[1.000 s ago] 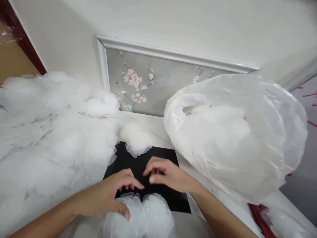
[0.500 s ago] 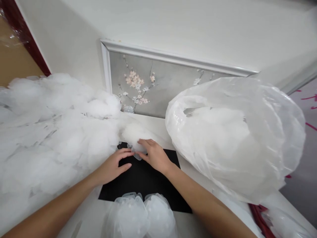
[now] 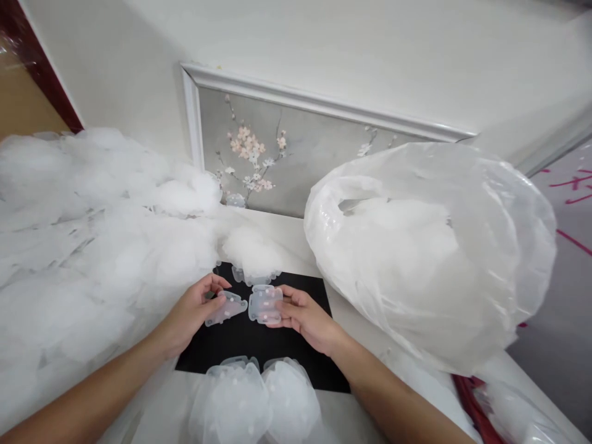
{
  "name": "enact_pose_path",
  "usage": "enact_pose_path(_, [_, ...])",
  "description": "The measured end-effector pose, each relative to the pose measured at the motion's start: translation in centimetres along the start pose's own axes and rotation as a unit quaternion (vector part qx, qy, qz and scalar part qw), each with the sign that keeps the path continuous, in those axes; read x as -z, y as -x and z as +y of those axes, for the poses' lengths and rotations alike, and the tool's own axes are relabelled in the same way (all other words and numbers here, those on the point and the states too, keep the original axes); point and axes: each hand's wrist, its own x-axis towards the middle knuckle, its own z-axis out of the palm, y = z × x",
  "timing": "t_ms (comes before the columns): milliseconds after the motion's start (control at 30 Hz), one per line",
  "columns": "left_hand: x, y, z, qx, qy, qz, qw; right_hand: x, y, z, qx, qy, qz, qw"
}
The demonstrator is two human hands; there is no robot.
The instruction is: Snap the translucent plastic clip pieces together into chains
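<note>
Over a black mat (image 3: 222, 351), each of my hands pinches a translucent plastic piece. My left hand (image 3: 197, 305) is closed on a tapered, notched flat piece (image 3: 231, 305), thumb on top. Between the thumb and fingers of my right hand (image 3: 303, 311) is a squarer flat piece (image 3: 259, 308) with small holes or bumps. The two pieces nearly meet at their inner edges; I cannot tell if they touch. Just beyond them lies a small heap of similar translucent pieces (image 3: 252, 253). Two stacks of such pieces, a left stack (image 3: 238, 401) and a right stack (image 3: 291, 398), stand at the mat's near edge.
A big pile of translucent pieces (image 3: 92, 265) covers the left side. On the right, a large clear plastic bag (image 3: 499, 259) holds more white pieces. Behind the white table (image 3: 291, 237) is a wall with a framed blossom picture (image 3: 296, 166).
Both hands have drawn back from the far heap toward the middle of the mat. Each now holds a translucent piece. The view has shifted slightly.
</note>
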Motion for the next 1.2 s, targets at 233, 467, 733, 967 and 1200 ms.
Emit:
enact_pose_path(233, [-0.1,0.0,0.2,0.044,0.132,-0.054,0.989,1.0,0.5,0.2,-0.004,-0.026,0.000,1.000])
enact_pose_path(467, [-0.3,0.2,1.0,0.071,0.111,-0.103,0.986,1.1,0.6,0.1,0.018,-0.003,0.002,1.000])
enact_pose_path(733, [1.4,-0.2,-0.4,-0.005,0.102,-0.237,0.966,1.1,1.0,0.5,0.081,0.138,-0.003,0.987])
enact_pose_path(967, [1.8,-0.2,-0.8,-0.096,-0.086,-0.222,0.966,1.8,0.9,1.5,0.270,0.393,0.036,0.878])
enact_pose_path(1200, [0.4,-0.1,-0.4,-0.096,-0.134,-0.081,0.983,1.0,0.8,0.5,0.226,0.286,0.145,0.920])
